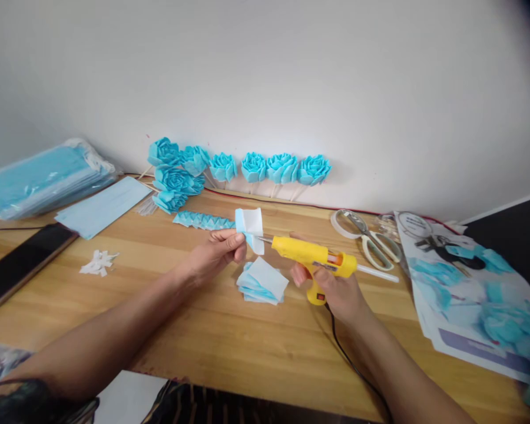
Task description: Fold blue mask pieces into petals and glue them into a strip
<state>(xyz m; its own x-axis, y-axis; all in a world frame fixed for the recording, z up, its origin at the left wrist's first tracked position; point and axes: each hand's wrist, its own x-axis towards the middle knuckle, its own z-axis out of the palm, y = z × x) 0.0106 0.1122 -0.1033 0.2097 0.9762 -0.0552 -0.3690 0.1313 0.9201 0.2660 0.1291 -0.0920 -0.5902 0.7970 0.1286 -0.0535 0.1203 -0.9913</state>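
Observation:
My left hand (pixel 223 248) is closed, thumb and fingers pinching a small blue-and-white fabric piece (pixel 252 221) that stands up above the fingertips. Wrapped round the handle of a yellow glue gun (pixel 307 252), my right hand (pixel 333 285) holds it with the metal nozzle pointing left, at the lower part of the piece. A clear glue stick (pixel 377 272) sticks out of the gun's back. Below, between the hands, lies a stack of blue and white squares (pixel 262 281). Behind my left hand is a row of folded blue petals (pixel 203 221).
Blue fabric flowers (pixel 253 167) on sticks lean along the wall. At left are bagged masks (pixel 39 179), a light-blue sheet (pixel 103 206), a black phone (pixel 24 262) and white scraps (pixel 99 262). Scissors (pixel 377 250), a tape roll (pixel 344 224) and printed sheets (pixel 472 294) lie right.

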